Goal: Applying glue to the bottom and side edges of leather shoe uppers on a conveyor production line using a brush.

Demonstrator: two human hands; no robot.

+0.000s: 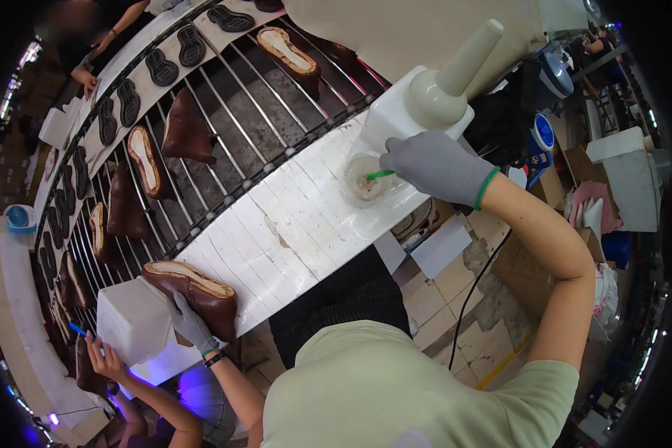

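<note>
My left hand (192, 326), in a grey glove, grips a brown leather shoe upper (220, 310) on a last. Its pale underside faces up at the left end of the white bench (276, 231). My right hand (437, 168), also gloved, is closed on a green-handled brush (381, 174). The brush's lower end dips into a clear plastic cup (362, 196) at the bench's right end; its tip is hard to make out. Right behind the cup stands a white container (433, 101) with a long spout.
Beyond the bench runs a curved roller conveyor (239, 97) carrying several brown uppers, with dark shoe soles (192, 46) along its far strip. At left, a co-worker's hand (106, 358) holds a blue-handled tool beside a white box-shaped container (133, 319). Another person stands across the conveyor.
</note>
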